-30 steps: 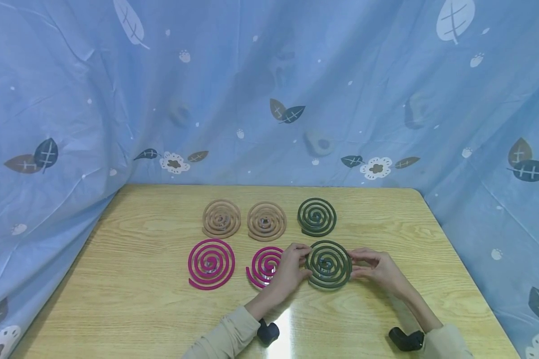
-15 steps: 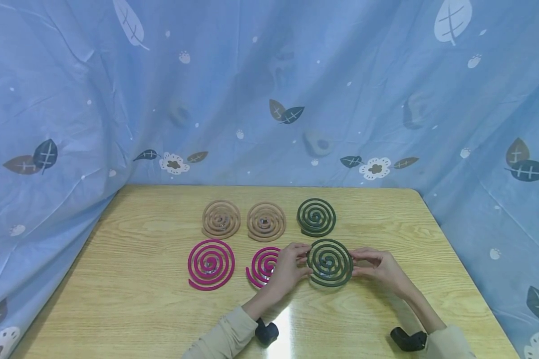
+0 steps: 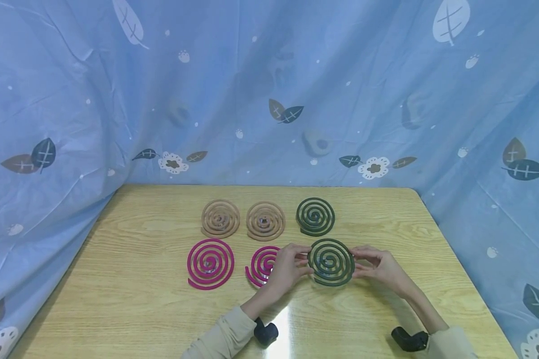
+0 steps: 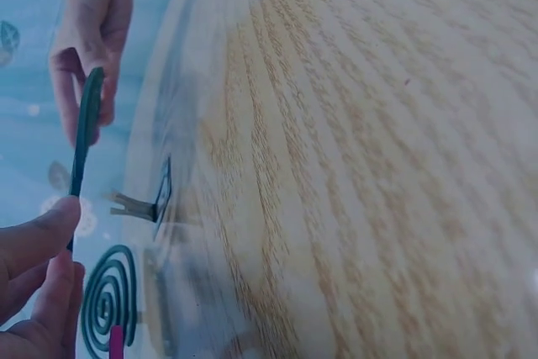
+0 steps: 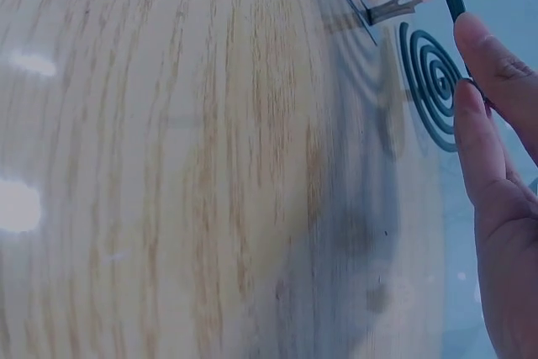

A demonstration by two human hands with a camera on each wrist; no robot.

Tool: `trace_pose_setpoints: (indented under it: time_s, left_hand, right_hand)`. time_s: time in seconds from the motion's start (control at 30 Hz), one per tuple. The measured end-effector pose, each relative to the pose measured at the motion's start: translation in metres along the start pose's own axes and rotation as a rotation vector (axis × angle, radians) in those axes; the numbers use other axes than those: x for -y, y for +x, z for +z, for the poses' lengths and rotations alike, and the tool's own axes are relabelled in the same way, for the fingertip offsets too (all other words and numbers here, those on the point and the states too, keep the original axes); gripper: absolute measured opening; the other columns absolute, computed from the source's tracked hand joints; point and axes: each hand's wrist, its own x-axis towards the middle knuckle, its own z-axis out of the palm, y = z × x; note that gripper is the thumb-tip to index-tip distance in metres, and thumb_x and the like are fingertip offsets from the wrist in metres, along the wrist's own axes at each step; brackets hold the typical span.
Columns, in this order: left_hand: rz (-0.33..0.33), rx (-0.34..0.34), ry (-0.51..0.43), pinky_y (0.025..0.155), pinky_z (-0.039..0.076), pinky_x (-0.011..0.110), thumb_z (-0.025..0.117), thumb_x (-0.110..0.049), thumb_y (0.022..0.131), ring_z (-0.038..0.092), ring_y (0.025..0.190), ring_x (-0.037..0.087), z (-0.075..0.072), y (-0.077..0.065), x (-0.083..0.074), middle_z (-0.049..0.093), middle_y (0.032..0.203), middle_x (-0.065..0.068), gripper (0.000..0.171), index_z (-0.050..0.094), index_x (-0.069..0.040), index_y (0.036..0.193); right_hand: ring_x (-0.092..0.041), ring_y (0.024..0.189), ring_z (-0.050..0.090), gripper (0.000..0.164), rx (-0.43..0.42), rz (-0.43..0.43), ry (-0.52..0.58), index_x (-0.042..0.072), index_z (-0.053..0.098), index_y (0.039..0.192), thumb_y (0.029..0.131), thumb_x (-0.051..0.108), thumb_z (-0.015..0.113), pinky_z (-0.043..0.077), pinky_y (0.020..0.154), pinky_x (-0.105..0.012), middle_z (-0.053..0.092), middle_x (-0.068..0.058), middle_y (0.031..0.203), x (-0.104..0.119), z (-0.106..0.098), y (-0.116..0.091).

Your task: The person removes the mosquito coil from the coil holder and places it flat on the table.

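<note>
A dark green mosquito coil (image 3: 331, 261) is held level between both hands. My left hand (image 3: 287, 271) pinches its left edge between thumb and fingers, and my right hand (image 3: 384, 268) pinches the opposite edge. Seen edge-on in the left wrist view, the coil hangs above a small metal stand (image 4: 141, 206), with a gap between the two. The stand (image 5: 391, 11) also shows in the right wrist view, upright on the table. A second dark green coil (image 3: 315, 216) sits just behind the held one. Part of a magenta coil (image 3: 261, 264) is hidden behind my left hand.
Another magenta coil (image 3: 210, 262) lies farther left. Two tan coils (image 3: 220, 218) stand in the back row beside the green one. A blue leaf-patterned curtain (image 3: 233, 89) borders the wooden table (image 3: 117, 299) at the back and sides.
The held green coil has shifted slightly right and up in the head view, off centre from the stand beneath. Both hands keep their grip and have barely moved.
</note>
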Motion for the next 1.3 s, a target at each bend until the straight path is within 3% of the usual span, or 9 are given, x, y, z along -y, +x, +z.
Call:
trace_pose_setpoints:
  time_s: [0.2,0.43,0.8,1.07,1.3]
  left_hand:
    - [0.005,0.012,-0.030,0.071,0.056,0.012,0.078,0.015,0.065,0.067,0.085,0.027,0.001,0.000,0.000,0.062,0.095,0.017,0.049,0.065,0.011,0.112]
    - [-0.002,0.027,-0.066,0.070,0.057,0.014,0.077,0.017,0.065,0.068,0.082,0.028,0.005,0.001,-0.002,0.063,0.091,0.019,0.047,0.065,0.012,0.110]
    - [0.016,0.039,-0.036,0.067,0.056,0.012,0.079,0.014,0.065,0.069,0.078,0.023,0.014,0.001,-0.003,0.063,0.090,0.018,0.045,0.065,0.012,0.108]
    - [0.022,0.056,-0.083,0.069,0.057,0.014,0.077,0.017,0.066,0.068,0.082,0.033,0.024,0.001,-0.002,0.060,0.090,0.018,0.042,0.065,0.015,0.106]
    - [0.003,0.099,-0.087,0.070,0.056,0.013,0.077,0.017,0.067,0.068,0.080,0.025,0.033,0.000,-0.003,0.057,0.091,0.011,0.041,0.064,0.014,0.105]
  right_hand:
    - [-0.003,0.107,0.060,0.055,-0.017,0.005,-0.017,-0.019,0.054,0.120,0.072,-0.007,0.077,0.052,0.090,-0.026,0.059,-0.009,0.120,0.001,-0.001,-0.002]
    - [-0.002,0.105,0.060,0.052,-0.046,-0.002,-0.128,-0.011,0.061,0.118,0.071,0.000,0.080,0.050,0.093,-0.020,0.064,-0.010,0.115,0.001,-0.005,-0.006]
    - [-0.002,0.105,0.060,0.053,-0.052,0.003,-0.132,-0.011,0.060,0.120,0.072,0.001,0.079,0.052,0.091,-0.026,0.063,-0.012,0.114,0.001,-0.012,-0.016]
    - [-0.007,0.102,0.062,0.052,-0.024,-0.007,-0.098,-0.014,0.056,0.121,0.075,-0.003,0.077,0.054,0.089,-0.027,0.061,-0.012,0.111,0.000,-0.017,-0.024]
    - [-0.007,0.106,0.061,0.051,0.025,0.035,-0.089,-0.015,0.053,0.125,0.080,-0.002,0.073,0.054,0.089,-0.026,0.061,-0.011,0.118,0.000,-0.027,-0.033]
